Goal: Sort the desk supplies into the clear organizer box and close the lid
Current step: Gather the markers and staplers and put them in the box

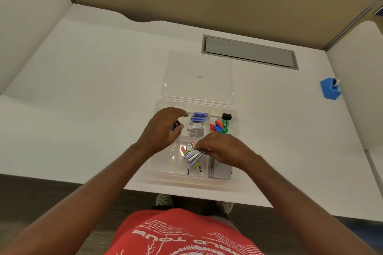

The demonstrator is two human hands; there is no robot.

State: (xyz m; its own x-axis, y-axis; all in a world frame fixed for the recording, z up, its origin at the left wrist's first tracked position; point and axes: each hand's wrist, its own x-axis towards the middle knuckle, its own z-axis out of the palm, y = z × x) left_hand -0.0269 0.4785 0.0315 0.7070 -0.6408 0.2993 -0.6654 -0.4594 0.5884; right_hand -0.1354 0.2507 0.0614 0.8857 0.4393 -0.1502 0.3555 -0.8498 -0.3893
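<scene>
clear organizer box [234, 180] open, lid [199, 64] behind.

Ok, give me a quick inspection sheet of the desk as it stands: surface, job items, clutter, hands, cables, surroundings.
Surface: white desk, grey cable hatch closed at the back.
Job's things: clear organizer box at the near edge, open; its lid lies flat behind it. Compartments hold black binder clips, staple boxes, coloured clips, staple removers, a grey box.
Clutter: blue tape dispenser outside the box, far right.
Grippers: left hand over the binder clips, fingers curled; right hand gripping a bundle of thin flat items.
Cables: nothing seen.
Surroundings: tan partition panels, dark floor.
</scene>
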